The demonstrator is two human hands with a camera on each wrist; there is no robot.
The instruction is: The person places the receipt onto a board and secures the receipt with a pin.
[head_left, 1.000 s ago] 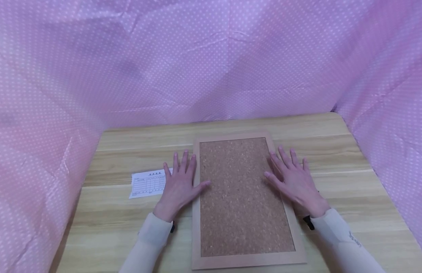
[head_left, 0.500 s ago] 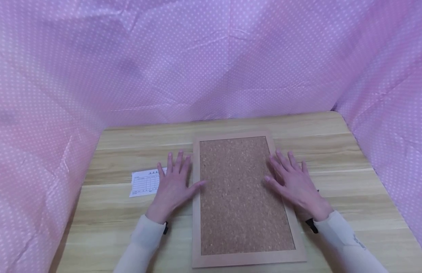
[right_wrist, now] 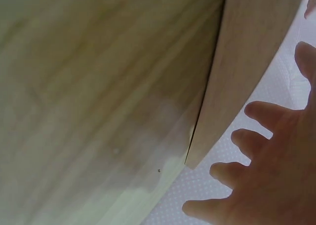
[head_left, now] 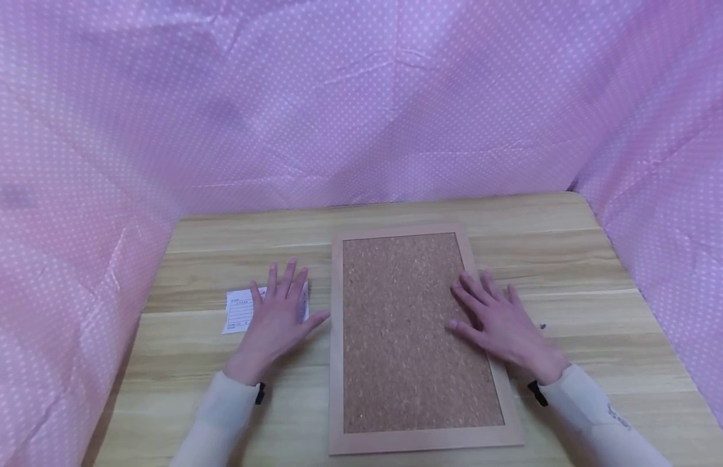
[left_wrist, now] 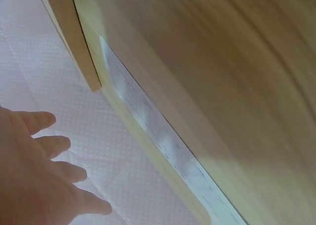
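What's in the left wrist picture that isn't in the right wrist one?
Only left wrist: the white, rectangular printed paper slip.
Only right wrist: the spread, bare right hand and a tiny dark speck.
Both: the pale wood-grain table, flat light-brown wooden frame and pale polka-dot cloth. The bare left hand fills the left view's corner; maybe one fingertip peeks into the right.

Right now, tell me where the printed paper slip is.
In the head view, the paper slip lies on the wooden table, to the left of the framed cork board, partly hidden by the left hand.
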